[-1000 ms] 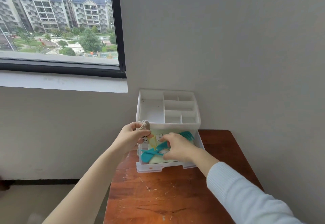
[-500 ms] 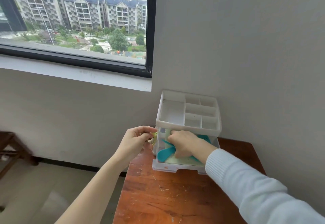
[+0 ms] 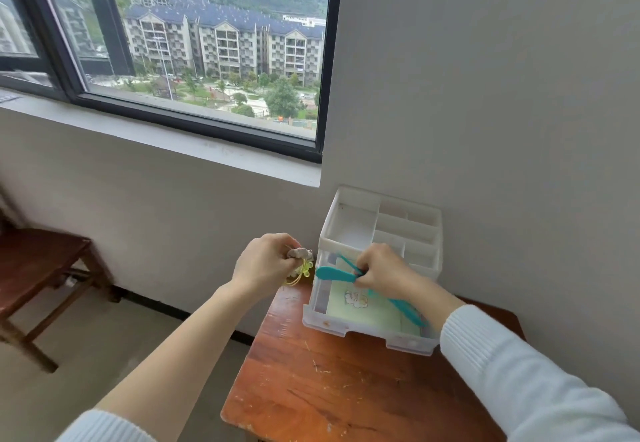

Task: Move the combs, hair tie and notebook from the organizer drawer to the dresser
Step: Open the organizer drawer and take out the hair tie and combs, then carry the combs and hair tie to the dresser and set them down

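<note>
At the centre of the frame, a hair tie point(image 3: 300, 263) with a pale charm and yellow loops is pinched in the left hand point(image 3: 265, 263), whose grip is closed around it, just left of the organizer point(image 3: 382, 233) and above the table's point(image 3: 329, 382) far left edge. Just right of centre, two teal combs point(image 3: 341, 273) are clamped in the right hand's point(image 3: 382, 270) closed grip: one broad end is seen pointing toward the left hand, and a long thin handle is seen slanting down to the lower right, over the open drawer point(image 3: 346, 325). The combs are held above the drawer, not resting in it. A pale green notebook point(image 3: 367, 310) with a small cartoon print is left lying flat on the drawer floor. The drawer is pulled out toward the viewer over the wooden table. A dark wooden stool point(image 3: 38, 261) is seen at the left edge.
</note>
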Motion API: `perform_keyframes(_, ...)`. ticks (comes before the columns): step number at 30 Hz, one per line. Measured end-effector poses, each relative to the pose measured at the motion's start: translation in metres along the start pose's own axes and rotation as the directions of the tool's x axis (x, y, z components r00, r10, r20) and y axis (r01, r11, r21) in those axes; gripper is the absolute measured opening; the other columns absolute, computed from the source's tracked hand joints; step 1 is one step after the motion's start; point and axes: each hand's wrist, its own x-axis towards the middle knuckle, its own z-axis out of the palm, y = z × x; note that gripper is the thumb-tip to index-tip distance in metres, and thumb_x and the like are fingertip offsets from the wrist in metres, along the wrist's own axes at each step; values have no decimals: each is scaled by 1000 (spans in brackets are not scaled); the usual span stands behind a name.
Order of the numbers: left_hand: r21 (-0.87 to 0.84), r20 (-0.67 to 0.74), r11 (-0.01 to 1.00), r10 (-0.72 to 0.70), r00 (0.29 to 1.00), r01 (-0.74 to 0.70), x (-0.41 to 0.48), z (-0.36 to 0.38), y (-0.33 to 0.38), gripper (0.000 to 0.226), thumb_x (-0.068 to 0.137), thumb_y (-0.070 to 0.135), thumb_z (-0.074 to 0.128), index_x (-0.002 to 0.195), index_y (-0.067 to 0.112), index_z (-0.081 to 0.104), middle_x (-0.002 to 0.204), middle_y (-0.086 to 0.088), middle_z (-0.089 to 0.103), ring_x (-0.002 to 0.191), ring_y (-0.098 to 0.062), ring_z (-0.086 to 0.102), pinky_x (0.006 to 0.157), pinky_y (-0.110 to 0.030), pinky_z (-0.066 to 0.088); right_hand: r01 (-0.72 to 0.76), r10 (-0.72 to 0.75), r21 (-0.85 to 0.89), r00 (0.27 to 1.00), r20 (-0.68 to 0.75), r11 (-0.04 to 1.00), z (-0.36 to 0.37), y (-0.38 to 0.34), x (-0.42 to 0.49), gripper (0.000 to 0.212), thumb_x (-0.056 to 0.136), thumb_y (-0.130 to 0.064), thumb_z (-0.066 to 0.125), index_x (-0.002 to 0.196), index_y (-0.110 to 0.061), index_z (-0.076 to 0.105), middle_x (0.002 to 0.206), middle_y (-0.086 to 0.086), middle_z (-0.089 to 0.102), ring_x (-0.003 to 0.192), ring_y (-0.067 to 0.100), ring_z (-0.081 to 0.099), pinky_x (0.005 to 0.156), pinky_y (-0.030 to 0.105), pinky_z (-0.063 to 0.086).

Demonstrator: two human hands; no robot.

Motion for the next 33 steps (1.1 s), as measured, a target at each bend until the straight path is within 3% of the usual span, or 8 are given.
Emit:
perform_keyframes(4, -34, -152, 997, -69, 986, 64, -19, -13, 12, 12, 81, 20, 66, 88, 18, 76, 85, -1, 76, 82, -21, 67, 69, -32, 54, 101, -54, 333, 987, -149, 937, -25, -12, -11, 8, 72, -20, 78, 80, -20, 78, 72, -2, 73, 57, 8, 61, 55, 21, 45)
perform_keyframes(6, -128, -202, 983, -155, 967, 131, -34, -25, 12, 12, 80, 17, 66, 85, 18, 77, 81, 0, 77, 82, -18, 70, 74, -30, 55, 202, -100, 510, 970, -220, 836, -40, -29, -16, 8, 70, -21, 81, 78, -22, 78, 69, -5, 74, 59, 8, 64, 55, 21, 48)
perform_keyframes(10, -323, -281, 914, -342, 897, 247, -85, -53, -3, 10, 76, 15, 72, 82, 22, 77, 79, 5, 77, 78, -6, 69, 69, -13, 49, 350, -200, 735, 937, -288, 581, -48, -81, -26, 14, 68, -16, 83, 72, -28, 77, 66, -11, 75, 61, 6, 68, 54, 15, 51)
perform_keyframes(13, -395, -354, 864, -456, 817, 311, -143, -78, -23, 9, 74, 21, 78, 83, 23, 75, 79, 5, 76, 73, -5, 68, 72, -19, 53, 336, -285, 803, 934, -216, 492, -17, -130, -41, 15, 68, -16, 83, 70, -29, 77, 64, -13, 74, 58, 3, 67, 51, 14, 50)
perform_keyframes(18, -569, -413, 711, -681, 604, 413, -281, -117, -72, 17, 78, 1, 72, 94, 7, 70, 98, -19, 75, 85, -28, 71, 86, -45, 57, 223, -478, 827, 876, 63, 517, 73, -227, -90, 8, 70, -14, 81, 77, -18, 79, 63, -10, 74, 53, -1, 62, 49, 14, 48)
perform_keyframes(23, -603, -489, 608, -793, 363, 516, -451, -162, -118, 21, 78, 8, 73, 99, 6, 72, 99, -13, 76, 98, -27, 70, 93, -42, 54, 235, -661, 797, 707, 253, 556, 164, -353, -185, 8, 69, -16, 82, 70, -22, 78, 77, 5, 75, 66, 11, 65, 67, 31, 56)
perform_keyframes(28, -592, -604, 530, -790, 100, 607, -650, -217, -142, 21, 76, 15, 76, 97, 11, 75, 97, -10, 76, 95, -23, 70, 89, -37, 53, 244, -785, 809, 498, 368, 534, 254, -491, -326, 7, 70, -13, 81, 75, -16, 78, 53, -14, 68, 47, 0, 56, 49, 12, 47)
perform_keyframes(33, -634, -649, 406, -742, -168, 659, -856, -258, -142, 20, 75, 21, 77, 94, 14, 76, 93, -8, 78, 88, -24, 71, 79, -33, 54, 223, -851, 828, 244, 464, 515, 328, -609, -506, 13, 71, -9, 80, 68, -21, 75, 65, -7, 72, 59, 8, 63, 58, 17, 54)
